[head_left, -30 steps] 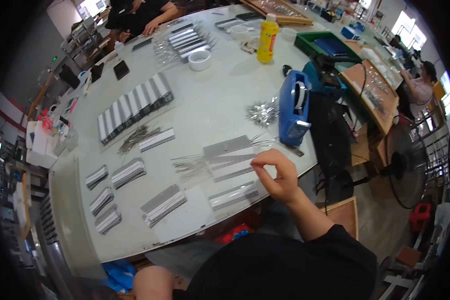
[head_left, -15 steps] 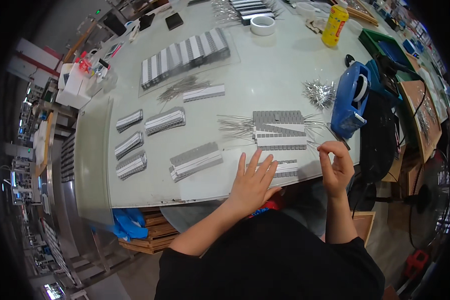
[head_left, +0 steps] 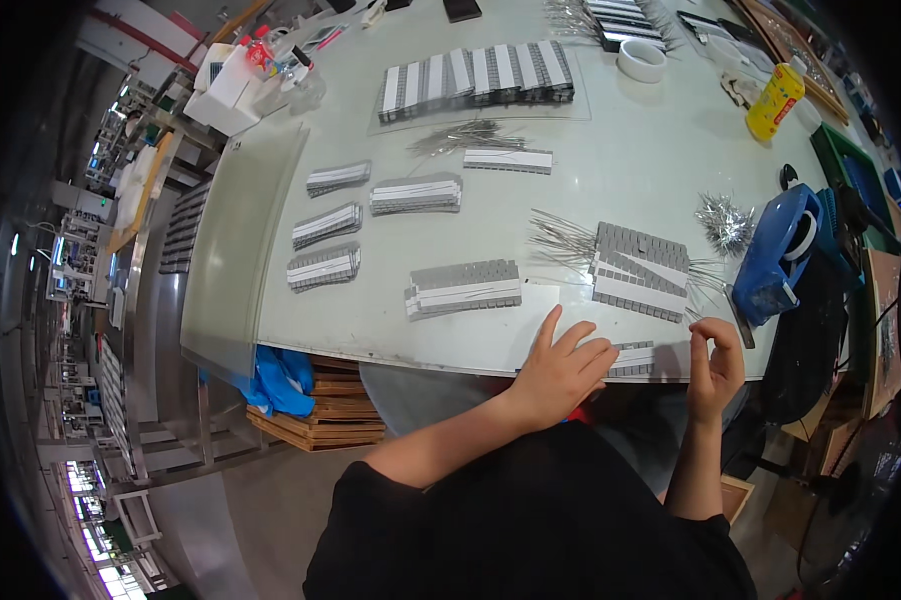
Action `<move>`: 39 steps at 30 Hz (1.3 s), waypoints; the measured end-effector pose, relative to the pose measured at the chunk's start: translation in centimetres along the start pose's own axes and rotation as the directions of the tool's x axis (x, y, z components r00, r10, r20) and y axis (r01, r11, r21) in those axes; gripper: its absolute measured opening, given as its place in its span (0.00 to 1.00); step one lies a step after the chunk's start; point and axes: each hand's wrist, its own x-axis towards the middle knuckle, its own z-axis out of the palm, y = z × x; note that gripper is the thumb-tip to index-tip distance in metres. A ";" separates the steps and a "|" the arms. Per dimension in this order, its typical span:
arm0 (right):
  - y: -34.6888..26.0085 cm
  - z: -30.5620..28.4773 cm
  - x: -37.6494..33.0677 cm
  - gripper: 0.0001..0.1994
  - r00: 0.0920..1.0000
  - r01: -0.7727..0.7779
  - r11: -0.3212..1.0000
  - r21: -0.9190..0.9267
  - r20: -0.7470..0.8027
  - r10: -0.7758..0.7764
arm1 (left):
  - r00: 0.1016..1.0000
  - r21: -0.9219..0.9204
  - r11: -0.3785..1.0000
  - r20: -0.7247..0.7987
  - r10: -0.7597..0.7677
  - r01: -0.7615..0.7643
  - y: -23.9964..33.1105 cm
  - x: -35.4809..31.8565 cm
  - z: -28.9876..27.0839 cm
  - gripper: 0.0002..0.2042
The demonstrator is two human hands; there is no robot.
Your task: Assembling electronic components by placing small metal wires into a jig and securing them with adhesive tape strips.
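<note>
readable text: none | yellow bottle (head_left: pixel 774 102): red marking (head_left: pixel 785 107), too small to make out

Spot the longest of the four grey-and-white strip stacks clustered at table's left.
The grey-and-white strip stack right of the other three stacks; those, in a column, look shorter.

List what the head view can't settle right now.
- Near strip: left end hidden behind the left hand, head view.
- Right hand: whether it pinches anything; too small to tell, head view.
- Phone: far end cut off by the head view's top edge.
</note>
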 end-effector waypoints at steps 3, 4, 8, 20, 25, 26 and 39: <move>0.1 -0.1 0.0 0.06 1.000 -0.005 1.000 0.005 -0.006 0.005 | 0.992 -0.047 0.994 0.081 -0.098 0.102 0.8 0.7 -0.2 0.24; 0.1 0.0 0.0 0.06 1.000 -0.006 1.000 0.002 -0.005 0.006 | 0.992 -0.050 0.994 0.081 -0.098 0.102 1.1 1.0 -0.2 0.24; -0.2 0.3 0.1 0.06 1.000 0.008 1.000 0.003 -0.004 -0.008 | 0.973 0.002 0.977 0.088 -0.211 0.212 1.9 1.9 -0.7 0.28; -0.4 0.5 0.1 0.05 1.000 0.001 1.000 0.005 -0.006 -0.001 | 0.961 -0.001 0.968 0.121 -0.249 0.251 0.9 1.5 -1.8 0.24; -1.1 0.4 0.9 0.06 0.998 0.023 0.999 -0.027 -0.059 -0.025 | 0.962 -0.133 0.953 0.076 -0.263 0.272 -0.8 1.0 -4.9 0.24; -1.4 -0.1 0.9 0.06 0.997 0.028 0.998 -0.051 -0.074 -0.032 | 0.959 -0.107 0.953 0.038 -0.281 0.284 -1.4 0.7 -6.2 0.24; -4.2 -1.2 -11.5 0.07 0.999 -0.051 0.998 -0.026 -0.003 0.051 | 0.994 0.002 0.994 0.030 -0.106 0.106 -4.0 3.7 -7.9 0.23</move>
